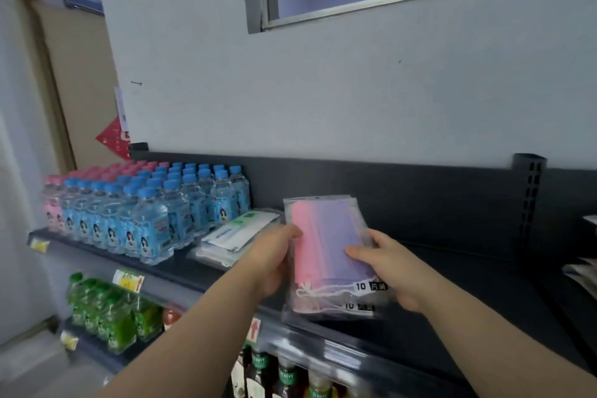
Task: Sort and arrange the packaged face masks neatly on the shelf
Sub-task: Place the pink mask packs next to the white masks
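A clear pack of pink-to-purple face masks (326, 236) is tilted up over the dark top shelf (468, 284), its lower edge near the shelf front. A second similar pack seems to lie behind or under it. My left hand (273, 255) grips the pack's left edge. On the right side my right hand (387, 265) holds it, thumb across the front. To the left a stack of white mask packs (237, 236) lies flat on the shelf.
Rows of small water bottles with blue caps (155, 213) and pink caps (53, 200) fill the shelf's left part. Green bottles (106, 313) stand on a lower shelf, dark bottles (258, 371) below. More packs (581, 271) show at the right edge. A shelf post (529, 197) rises at right.
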